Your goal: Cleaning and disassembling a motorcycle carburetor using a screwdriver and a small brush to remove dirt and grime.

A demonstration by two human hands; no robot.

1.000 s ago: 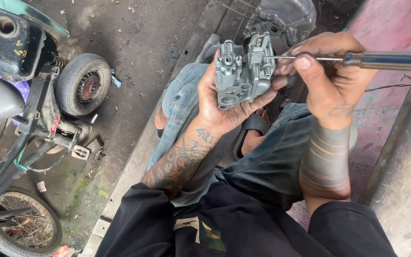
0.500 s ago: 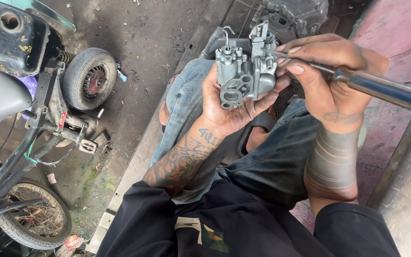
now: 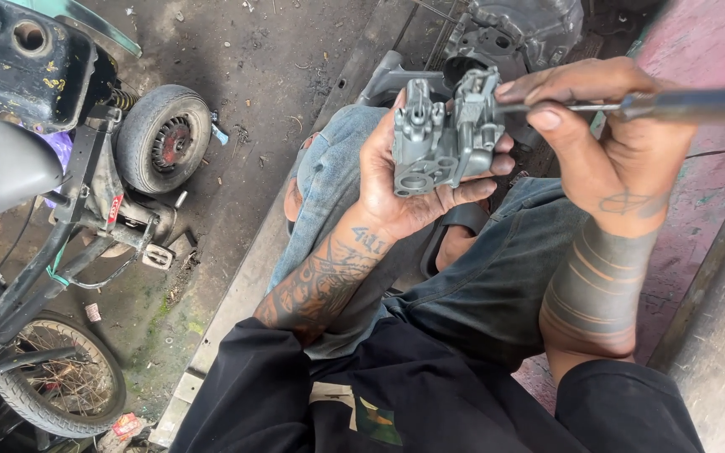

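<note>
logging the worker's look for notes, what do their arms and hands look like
Both bare forearms carry dark tattoos above pushed-up black sleeves. The left hand follows a dense patterned design; the right hand bears a small line mark at the wrist, with stacked solid bands below. No gloves.

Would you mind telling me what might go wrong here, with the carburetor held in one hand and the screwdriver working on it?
1. The carburetor rests only in the left hand, over the knees and the dirty concrete floor; a loosened small part could drop and be hard to find.
2. The screwdriver in the right hand points toward the left hand's fingers; a slip might jab them.
</note>
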